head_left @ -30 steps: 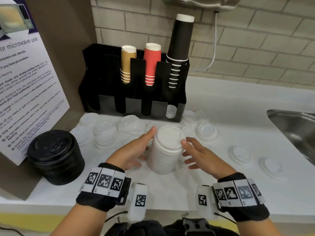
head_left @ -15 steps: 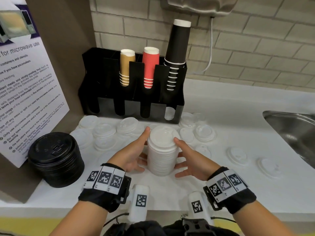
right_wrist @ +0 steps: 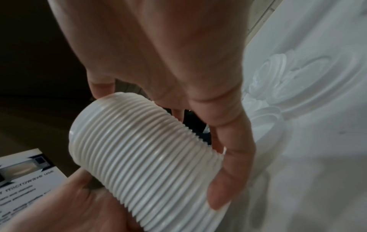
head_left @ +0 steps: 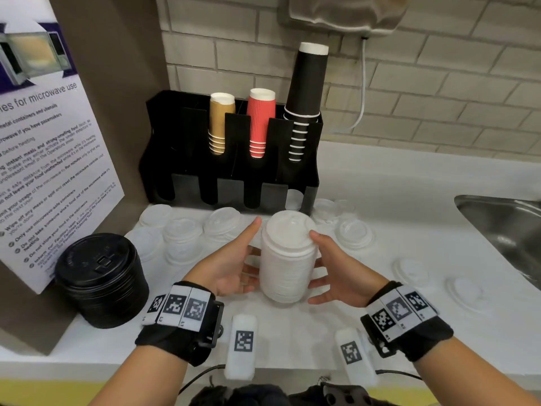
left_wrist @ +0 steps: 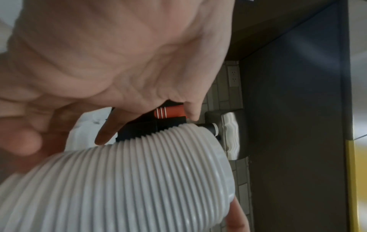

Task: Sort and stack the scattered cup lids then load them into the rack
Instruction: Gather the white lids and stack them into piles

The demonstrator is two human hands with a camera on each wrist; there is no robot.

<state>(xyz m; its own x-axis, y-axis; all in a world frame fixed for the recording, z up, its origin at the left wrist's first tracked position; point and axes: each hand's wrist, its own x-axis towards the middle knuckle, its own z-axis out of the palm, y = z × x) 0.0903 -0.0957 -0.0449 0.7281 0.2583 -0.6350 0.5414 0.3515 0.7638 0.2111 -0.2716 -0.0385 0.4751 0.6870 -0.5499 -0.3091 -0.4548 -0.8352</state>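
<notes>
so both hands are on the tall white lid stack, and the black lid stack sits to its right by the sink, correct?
Not quite. Both the left hand and the right hand do hold the tall ribbed stack of white plastic lids, but the round stack of black plastic lids sits to its left, beside the microwave notice, not by the steel sink. The head view shows it.

Both hands now close in on the white lid stack (head_left: 288,259), where a moment ago the right hand (head_left: 341,273) hovers off its side with fingers spread. The left hand (head_left: 228,266) cups one flank, the right presses the opposite flank, thumb at the top rim. The stack leans slightly between the palms.
</notes>
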